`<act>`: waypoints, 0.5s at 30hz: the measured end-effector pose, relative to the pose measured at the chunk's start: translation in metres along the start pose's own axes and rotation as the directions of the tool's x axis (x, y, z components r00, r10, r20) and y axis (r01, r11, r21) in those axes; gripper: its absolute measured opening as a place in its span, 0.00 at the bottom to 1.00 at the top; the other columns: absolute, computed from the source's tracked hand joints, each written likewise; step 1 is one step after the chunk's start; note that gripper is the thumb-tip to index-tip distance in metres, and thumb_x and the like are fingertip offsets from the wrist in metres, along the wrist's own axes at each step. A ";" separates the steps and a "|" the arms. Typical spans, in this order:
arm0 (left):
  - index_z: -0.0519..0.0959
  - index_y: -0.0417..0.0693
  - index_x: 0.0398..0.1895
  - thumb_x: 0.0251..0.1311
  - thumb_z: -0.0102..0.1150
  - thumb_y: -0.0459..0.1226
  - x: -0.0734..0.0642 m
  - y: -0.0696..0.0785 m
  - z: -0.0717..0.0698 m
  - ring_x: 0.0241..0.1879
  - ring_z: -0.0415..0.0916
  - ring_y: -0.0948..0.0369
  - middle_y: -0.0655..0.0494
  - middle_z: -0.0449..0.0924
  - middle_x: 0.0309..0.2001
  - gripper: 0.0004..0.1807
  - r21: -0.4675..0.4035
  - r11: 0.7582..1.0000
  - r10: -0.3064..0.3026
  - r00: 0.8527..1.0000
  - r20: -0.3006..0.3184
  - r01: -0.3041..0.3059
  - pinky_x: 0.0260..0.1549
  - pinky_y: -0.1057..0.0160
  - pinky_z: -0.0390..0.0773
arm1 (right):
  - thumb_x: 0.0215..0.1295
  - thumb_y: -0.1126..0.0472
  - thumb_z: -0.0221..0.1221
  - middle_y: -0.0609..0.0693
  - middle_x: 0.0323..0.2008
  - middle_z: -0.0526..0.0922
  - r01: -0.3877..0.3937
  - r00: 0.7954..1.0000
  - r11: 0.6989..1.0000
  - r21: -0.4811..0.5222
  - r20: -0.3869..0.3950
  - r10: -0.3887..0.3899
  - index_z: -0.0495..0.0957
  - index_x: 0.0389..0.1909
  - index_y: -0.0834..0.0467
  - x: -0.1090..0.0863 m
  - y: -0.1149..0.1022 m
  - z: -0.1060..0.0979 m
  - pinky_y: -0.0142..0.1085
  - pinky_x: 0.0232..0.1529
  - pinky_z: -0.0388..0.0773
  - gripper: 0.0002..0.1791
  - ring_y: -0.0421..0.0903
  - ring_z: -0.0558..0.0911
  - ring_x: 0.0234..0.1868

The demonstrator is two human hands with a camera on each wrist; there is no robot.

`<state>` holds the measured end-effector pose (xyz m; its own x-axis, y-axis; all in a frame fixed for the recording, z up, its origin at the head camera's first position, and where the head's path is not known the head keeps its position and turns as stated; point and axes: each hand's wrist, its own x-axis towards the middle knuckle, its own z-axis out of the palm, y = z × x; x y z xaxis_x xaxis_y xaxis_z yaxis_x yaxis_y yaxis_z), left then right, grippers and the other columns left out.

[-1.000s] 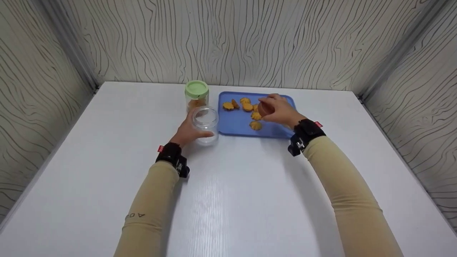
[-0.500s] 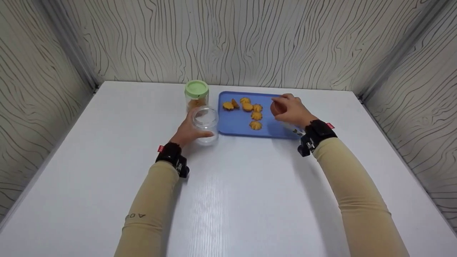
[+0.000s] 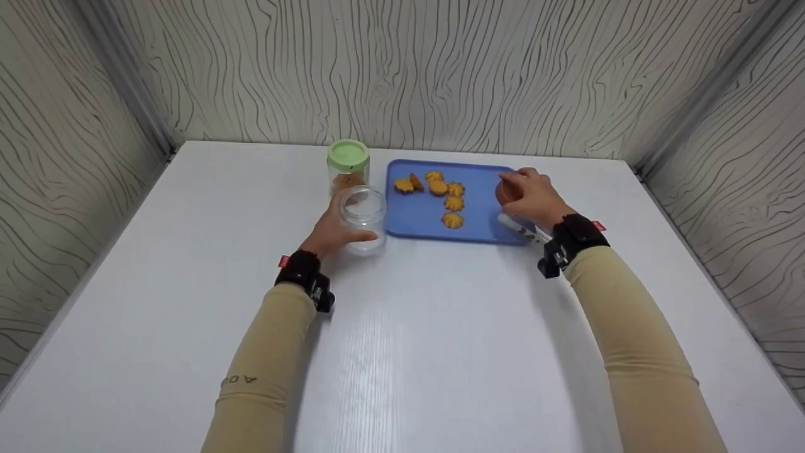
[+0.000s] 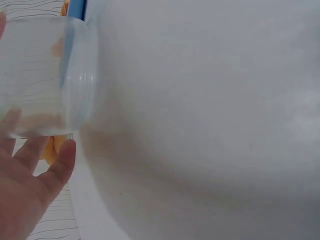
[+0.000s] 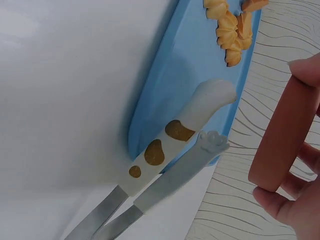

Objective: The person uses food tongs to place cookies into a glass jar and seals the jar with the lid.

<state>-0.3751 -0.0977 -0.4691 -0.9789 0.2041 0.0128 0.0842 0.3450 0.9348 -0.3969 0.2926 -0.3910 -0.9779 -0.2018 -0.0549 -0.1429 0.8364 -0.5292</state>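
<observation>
A clear plastic jar [image 3: 362, 217], its mouth open, stands upright on the white table [image 3: 415, 340] just left of the blue tray [image 3: 481, 214]. The person's left hand [image 3: 331, 231] wraps round it from the near side, thumb and fingers curled against the wall; the left wrist view shows the fingers [image 4: 52, 172] pressed to the clear jar [image 4: 47, 75] with the table [image 4: 210, 125] beyond. The right hand [image 3: 534, 198] hovers over the tray's right end and pinches a round reddish-brown lid [image 3: 505, 192] by its edge between thumb and fingertips. From the right wrist view the lid [image 5: 282, 137] is held on edge, clear of the tray [image 5: 192, 75], with fingertips [image 5: 277, 205] closed on its rim. Beneath that hand a pair of tongs [image 3: 522, 228] lies with its white, brown-spotted tips on the tray's near right corner and its metal arms out over the table; the tongs [image 5: 170, 150] show two paw-shaped tips close together. Six orange, flower-shaped cookies [image 3: 439, 187] lie on the tray's left half, seen also as a cluster of cookies [image 5: 230, 25] at the far end. Behind the clear jar, just beside it, a second jar with a pale green lid [image 3: 348, 165] stands shut, with cookies inside. Pale wood-grain panels [image 3: 402, 69] wall in the table on three sides.
</observation>
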 end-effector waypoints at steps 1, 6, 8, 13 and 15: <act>0.51 0.47 0.77 0.47 0.79 0.34 0.000 0.000 0.000 0.75 0.53 0.46 0.43 0.57 0.75 0.57 -0.002 1.000 0.001 1.000 0.001 -0.001 0.74 0.43 0.51 | 0.58 0.61 0.61 0.68 0.73 0.53 -0.006 1.000 1.000 -0.010 0.000 0.006 0.59 0.77 0.57 0.000 0.002 -0.001 0.63 0.62 0.66 0.43 0.68 0.55 0.68; 0.52 0.48 0.77 0.46 0.79 0.34 -0.001 0.000 0.000 0.75 0.52 0.47 0.44 0.57 0.75 0.57 -0.011 1.000 0.006 1.000 -0.002 -0.006 0.74 0.43 0.51 | 0.59 0.60 0.61 0.69 0.73 0.53 -0.025 1.000 0.999 -0.036 -0.007 0.025 0.59 0.76 0.58 0.002 0.014 -0.004 0.63 0.63 0.66 0.43 0.68 0.55 0.68; 0.51 0.48 0.77 0.46 0.80 0.34 -0.001 0.000 0.000 0.75 0.52 0.47 0.44 0.57 0.76 0.58 -0.009 1.000 0.008 1.000 -0.003 -0.008 0.74 0.43 0.50 | 0.59 0.60 0.61 0.69 0.73 0.53 -0.029 0.999 0.999 -0.039 -0.014 0.029 0.59 0.76 0.58 0.002 0.018 -0.005 0.63 0.63 0.66 0.43 0.68 0.55 0.68; 0.50 0.48 0.77 0.46 0.80 0.36 -0.002 0.000 -0.001 0.76 0.51 0.47 0.44 0.56 0.76 0.59 -0.013 1.000 -0.004 1.000 0.002 0.004 0.74 0.43 0.50 | 0.59 0.60 0.62 0.70 0.72 0.54 -0.045 0.999 0.997 -0.055 -0.024 0.043 0.60 0.76 0.58 0.000 0.029 -0.008 0.64 0.61 0.67 0.42 0.69 0.56 0.67; 0.50 0.49 0.78 0.46 0.80 0.36 -0.002 0.000 0.000 0.76 0.51 0.47 0.44 0.56 0.76 0.59 -0.019 1.000 -0.009 1.000 0.004 0.009 0.74 0.43 0.50 | 0.60 0.60 0.62 0.71 0.72 0.54 -0.055 0.998 0.997 -0.055 -0.023 0.054 0.60 0.76 0.59 -0.001 0.034 -0.009 0.64 0.61 0.67 0.41 0.69 0.57 0.66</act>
<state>-0.3731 -0.0985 -0.4687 -0.9789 0.2042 0.0027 0.0713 0.3294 0.9415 -0.4017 0.3256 -0.4010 -0.9875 -0.1443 -0.0636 -0.0968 0.8729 -0.4782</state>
